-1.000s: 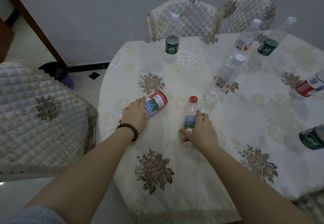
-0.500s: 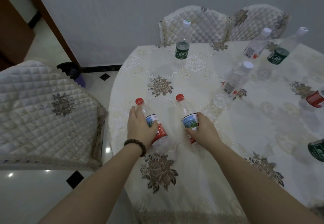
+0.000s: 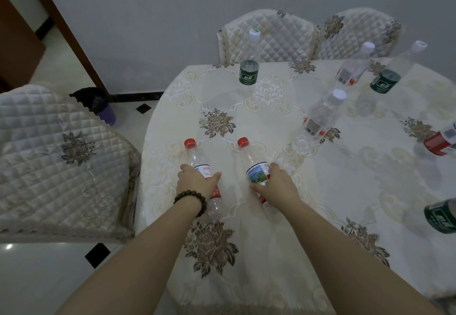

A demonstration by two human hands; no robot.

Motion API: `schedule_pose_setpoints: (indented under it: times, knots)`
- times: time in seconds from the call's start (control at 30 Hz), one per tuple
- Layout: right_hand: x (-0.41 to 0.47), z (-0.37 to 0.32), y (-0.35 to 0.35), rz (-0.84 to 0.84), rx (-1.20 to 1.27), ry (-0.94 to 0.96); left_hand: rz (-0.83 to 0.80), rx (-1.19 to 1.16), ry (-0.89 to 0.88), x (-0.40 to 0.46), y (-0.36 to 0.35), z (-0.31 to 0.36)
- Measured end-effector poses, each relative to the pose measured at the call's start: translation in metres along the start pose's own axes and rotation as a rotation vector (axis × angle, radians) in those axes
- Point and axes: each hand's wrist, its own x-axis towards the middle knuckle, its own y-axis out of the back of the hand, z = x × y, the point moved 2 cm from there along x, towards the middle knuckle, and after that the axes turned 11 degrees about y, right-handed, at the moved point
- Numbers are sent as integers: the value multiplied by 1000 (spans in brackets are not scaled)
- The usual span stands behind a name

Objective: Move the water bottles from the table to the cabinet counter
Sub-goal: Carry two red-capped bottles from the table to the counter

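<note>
Table: eight bottles; left hand, right hand each grip one.

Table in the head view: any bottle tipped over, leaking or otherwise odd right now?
Nothing stands out. The two red-capped bottles stand in the left hand and right hand. The other bottles, such as the green-label one, look upright, the lean being wide-angle distortion. The tablecloth shows no spill.

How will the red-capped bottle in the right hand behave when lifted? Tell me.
The red-capped bottle looks clear and empty, so probably light. Its thin plastic may dent under the right hand. It is round and stands upright, so it would likely tip or roll if released carelessly.
</note>
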Motion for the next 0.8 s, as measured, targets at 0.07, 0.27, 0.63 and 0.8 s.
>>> schedule_pose_setpoints:
  times: [0.07,0.27,0.63,0.8]
  knots:
    - [1,2,2,-23,-10,-38,-23,22,-20,0,4,0]
    - [-5,-1,17,69,161,-49,-94,-67,-183,-10,16,5]
    - [-38,-29,61,255,527,80,-61,-378,-253,-41,51,14]
    - [-43,-58,54,217,603,182,53,-484,-223,-50,74,-10]
